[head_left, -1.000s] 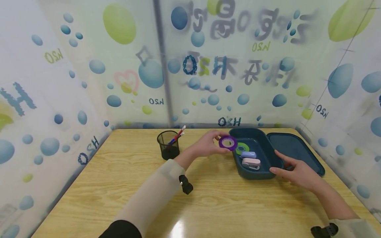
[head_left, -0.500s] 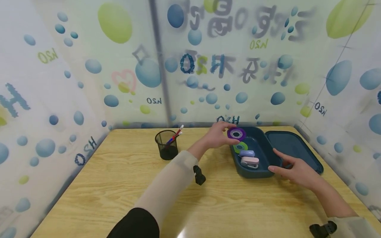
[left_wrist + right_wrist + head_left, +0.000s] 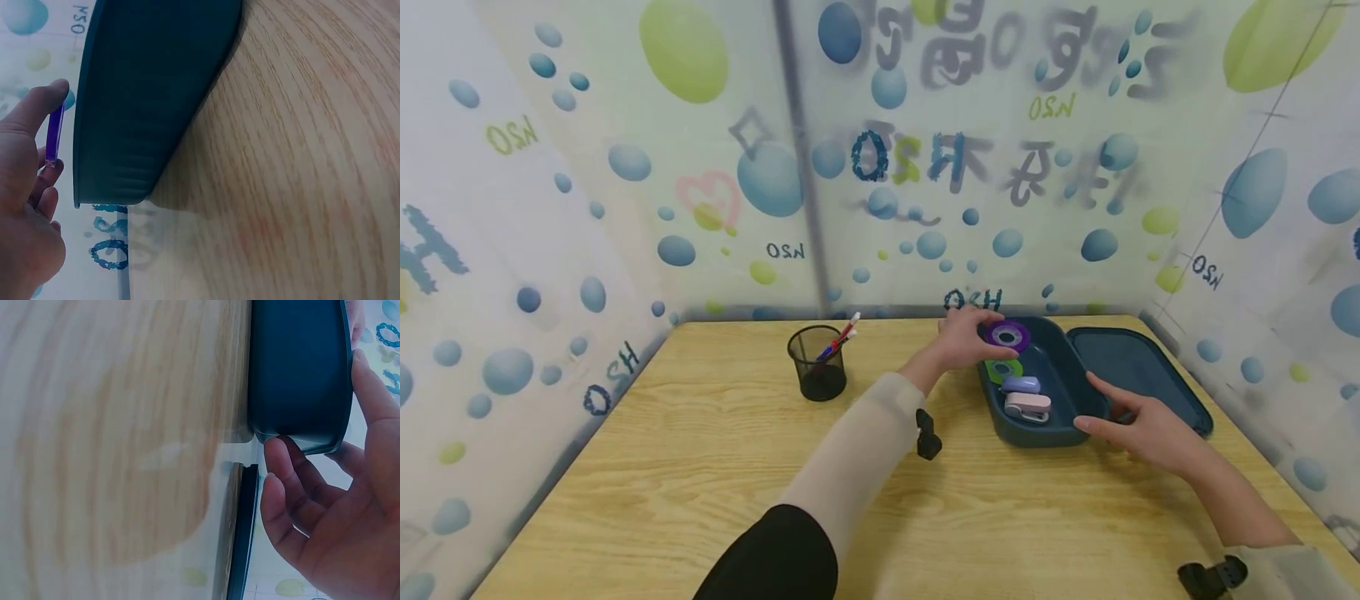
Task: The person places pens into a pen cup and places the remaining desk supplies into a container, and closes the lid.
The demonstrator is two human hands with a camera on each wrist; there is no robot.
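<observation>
My left hand (image 3: 961, 340) pinches a purple roll of tape (image 3: 1022, 337) by its edge, over the far left part of a dark teal box (image 3: 1063, 375). In the left wrist view the purple roll (image 3: 55, 132) shows edge-on between thumb and fingers, beside the box's rim. Inside the box lie a green roll of tape (image 3: 1012, 366), a small lavender object (image 3: 1021, 384) and a pink stapler (image 3: 1028, 403). My right hand (image 3: 1150, 431) holds the box's near right corner, its fingers (image 3: 284, 465) against the wall in the right wrist view.
A matching dark lid (image 3: 1138, 367) lies flat to the right of the box. A black mesh pen cup (image 3: 822, 382) with a few pens (image 3: 838, 340) stands left of my left arm. The wooden table (image 3: 700, 467) meets patterned curtains at its back and sides.
My left hand has carried the purple roll rightward and back, from the box's left rim to over its far left corner, lowering it there. My right hand stays on the box.
</observation>
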